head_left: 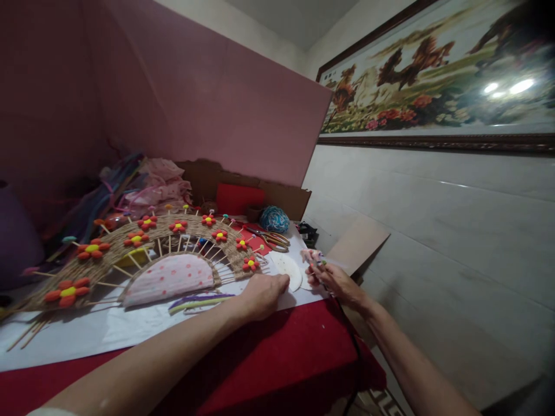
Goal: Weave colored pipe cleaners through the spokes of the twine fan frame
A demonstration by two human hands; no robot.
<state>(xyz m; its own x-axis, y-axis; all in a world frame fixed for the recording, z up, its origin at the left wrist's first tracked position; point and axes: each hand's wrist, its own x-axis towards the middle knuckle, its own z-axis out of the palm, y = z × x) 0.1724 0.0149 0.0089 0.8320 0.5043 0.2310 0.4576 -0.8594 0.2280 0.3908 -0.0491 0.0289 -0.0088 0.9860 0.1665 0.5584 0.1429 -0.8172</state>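
My left hand (265, 296) is closed above the table's front edge, its fingers curled inward. What it holds, if anything, is hidden. Beside it lies a round white disc (287, 269). My right hand (330, 279) is closed around a small pink, patterned thing (312, 256) whose kind I cannot make out. To the left stands a woven twine arch (162, 226) with orange-and-yellow flowers (93, 249) and thin sticks. Its half-round middle is covered with pink-dotted white cloth (171, 280). Purple and yellow-green strips (202, 301) lie in front of it.
Scissors (277, 240) and a blue yarn ball (274, 219) sit behind the disc, near red sheets (238, 199). Pink cloth (158, 179) is heaped at the back left. A red cloth (299, 341) hangs over the table's front. A dark cord (353, 341) runs below my right hand.
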